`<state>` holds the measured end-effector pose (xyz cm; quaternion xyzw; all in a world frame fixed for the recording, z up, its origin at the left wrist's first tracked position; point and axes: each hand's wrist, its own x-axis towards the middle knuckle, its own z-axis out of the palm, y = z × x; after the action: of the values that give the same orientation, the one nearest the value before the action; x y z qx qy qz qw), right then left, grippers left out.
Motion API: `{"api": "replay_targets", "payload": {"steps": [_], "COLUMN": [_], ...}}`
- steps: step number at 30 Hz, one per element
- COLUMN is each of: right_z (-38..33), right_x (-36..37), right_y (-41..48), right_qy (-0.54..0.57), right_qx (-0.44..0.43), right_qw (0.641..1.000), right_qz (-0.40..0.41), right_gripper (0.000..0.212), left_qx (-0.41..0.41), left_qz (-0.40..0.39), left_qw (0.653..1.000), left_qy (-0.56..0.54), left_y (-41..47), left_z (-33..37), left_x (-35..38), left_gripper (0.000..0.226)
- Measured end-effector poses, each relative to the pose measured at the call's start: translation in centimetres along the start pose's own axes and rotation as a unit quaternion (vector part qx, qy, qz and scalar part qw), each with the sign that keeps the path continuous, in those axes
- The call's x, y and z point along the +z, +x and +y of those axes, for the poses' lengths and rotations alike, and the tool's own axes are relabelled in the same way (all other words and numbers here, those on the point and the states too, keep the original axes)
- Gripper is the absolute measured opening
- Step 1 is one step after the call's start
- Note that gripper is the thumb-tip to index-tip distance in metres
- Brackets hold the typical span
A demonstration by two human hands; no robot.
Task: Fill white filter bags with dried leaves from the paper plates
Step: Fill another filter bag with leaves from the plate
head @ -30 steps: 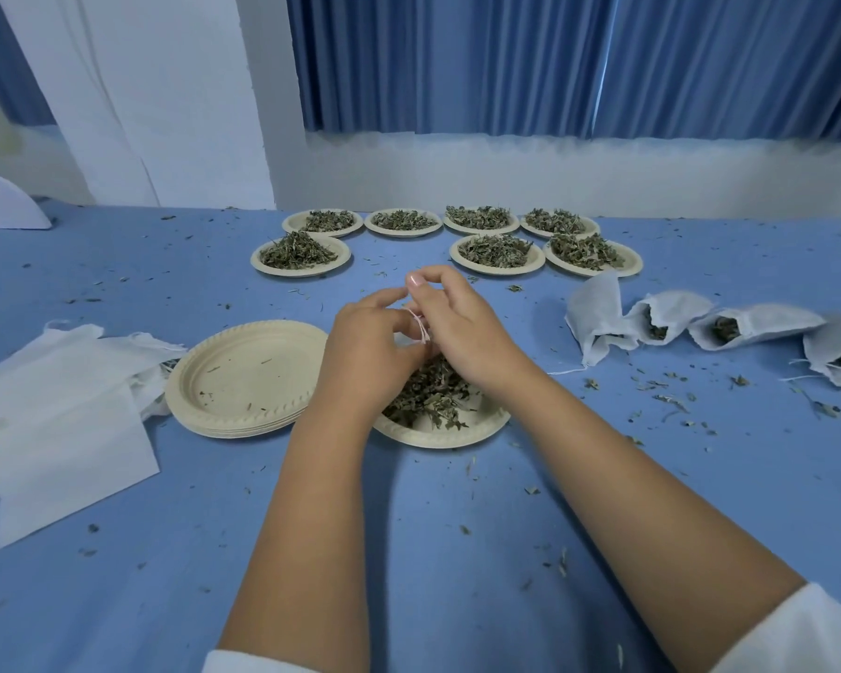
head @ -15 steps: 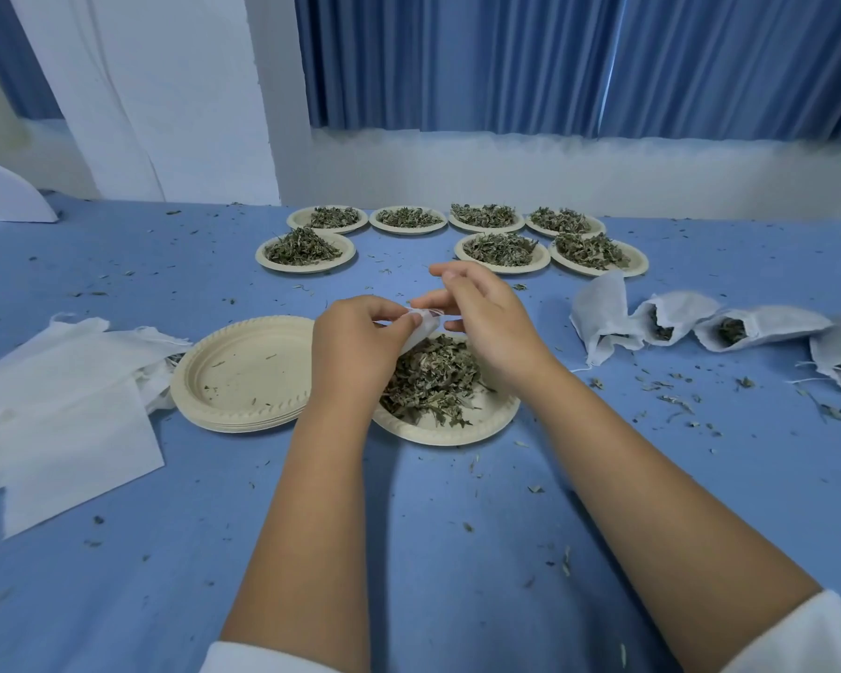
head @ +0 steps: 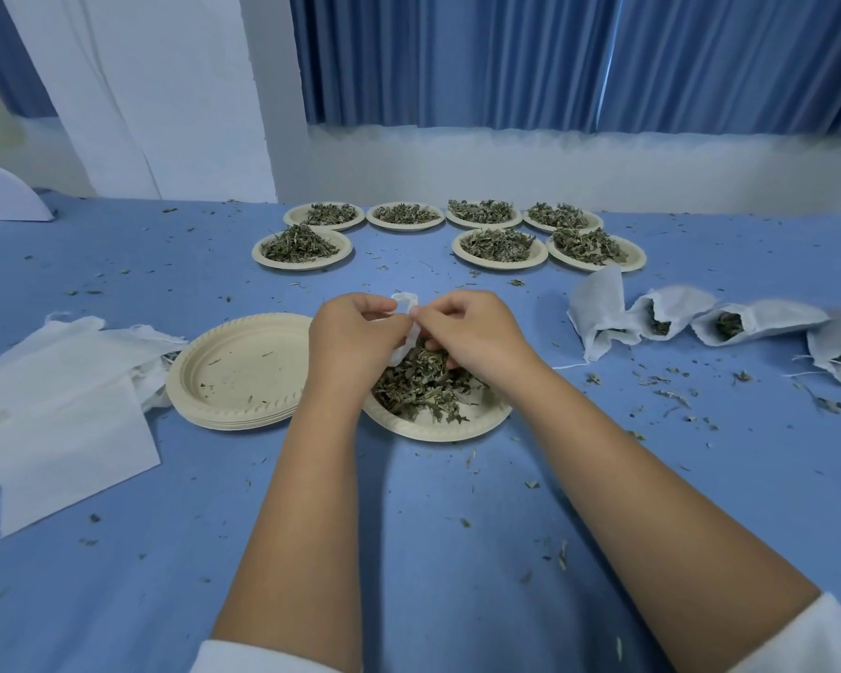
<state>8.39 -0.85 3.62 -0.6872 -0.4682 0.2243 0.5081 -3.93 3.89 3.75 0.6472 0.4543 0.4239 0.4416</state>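
Left hand (head: 348, 340) and right hand (head: 477, 332) both pinching filter bag (head: 406, 310), above leaf plate (head: 438, 422)

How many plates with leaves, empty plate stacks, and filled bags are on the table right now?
Plates with leaves: 8, seven at the back and one under the hands
Empty plate stacks: 1
Filled bags: 4, at right
Total: 13

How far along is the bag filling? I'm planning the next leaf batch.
Done: four filled filter bags lie at right, beside a stack of emptied plates. In hand: left hand and right hand hold a white filter bag over one plate of leaves. Left: seven full plates behind.
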Motion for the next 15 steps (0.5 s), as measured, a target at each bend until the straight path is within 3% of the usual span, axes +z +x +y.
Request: {"api": "replay_targets", "payload": {"steps": [4,9,15], "right_z": [-0.17,-0.65,-0.42], "right_x": [-0.01,0.19,0.06], "right_y": [-0.27,-0.78,-0.78], "right_qy": [0.034,0.072,0.072], "right_qx": [0.025,0.039,0.064], "right_qw": [0.999,0.997,0.995], "right_qz": [0.019,0.003,0.017], "right_gripper": [0.014,0.01,0.017], "left_qx": [0.02,0.059,0.067], "left_qz": [-0.005,0.033,0.155], "left_qw": [1.0,0.99,0.978], "left_qy": [0.018,0.121,0.124], "left_y": [-0.21,-0.43,-0.33], "left_z": [0.06,0.0,0.09], "left_x": [0.01,0.14,-0.46], "left_gripper": [0.013,0.007,0.017]}}
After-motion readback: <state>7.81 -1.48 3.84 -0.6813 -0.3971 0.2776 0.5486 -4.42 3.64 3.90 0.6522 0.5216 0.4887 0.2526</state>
